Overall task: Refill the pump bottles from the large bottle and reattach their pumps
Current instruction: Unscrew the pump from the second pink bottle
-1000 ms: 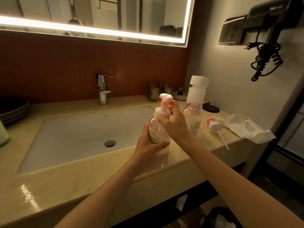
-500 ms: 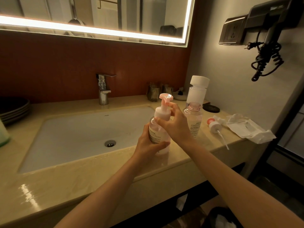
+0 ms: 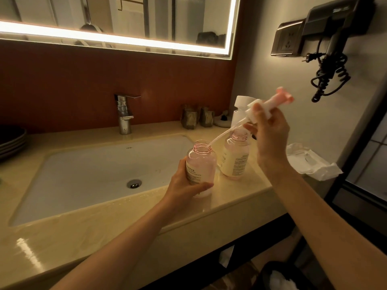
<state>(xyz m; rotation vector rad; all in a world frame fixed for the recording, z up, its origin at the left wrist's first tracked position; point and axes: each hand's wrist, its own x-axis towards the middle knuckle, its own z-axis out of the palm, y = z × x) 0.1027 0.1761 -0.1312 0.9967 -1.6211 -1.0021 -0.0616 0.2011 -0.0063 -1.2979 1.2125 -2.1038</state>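
Near pump bottle (image 3: 201, 167): translucent pink plastic, round body, rounded shoulder, threaded open neck, pale printed label; upright on the bench (image 3: 125, 222) just right of the sink (image 3: 83, 174), near the front edge.
Left hand (image 3: 184, 184): fingers curled round the lower body of this bottle, thumb across its front.
Pump (image 3: 270, 105): white cylindrical collar, pink stem and flat pink head; held in the air above and to the right of both bottles, tilted with its head up and to the right.
Right hand (image 3: 270, 132): fingers bent and pinching the white collar.
Dip tube (image 3: 222, 136): thin, white, slightly bowed; slants down and left from the collar, its tip at the rim of the near bottle's mouth.
Second pump bottle (image 3: 235, 158): same shape and pink tint, filled with cream-coloured liquid to the shoulder, neck open; upright just right of the first.
Large bottle (image 3: 240, 108): white, wide flat cap; behind the second bottle, partly hidden by the hand.
Bench: glossy beige stone, faintly veined, reflective.
Sink: white, rectangular, smooth, set under the stone; round metal drain (image 3: 134, 183).
Tap (image 3: 124, 114): chrome, square-edged, flat lever.
Two dull metallic cups (image 3: 196, 118) at the back wall; a crumpled white packet (image 3: 310, 162) at the right end.
Wall-mounted hair dryer (image 3: 335, 28): dark, with coiled black cord (image 3: 328, 80).
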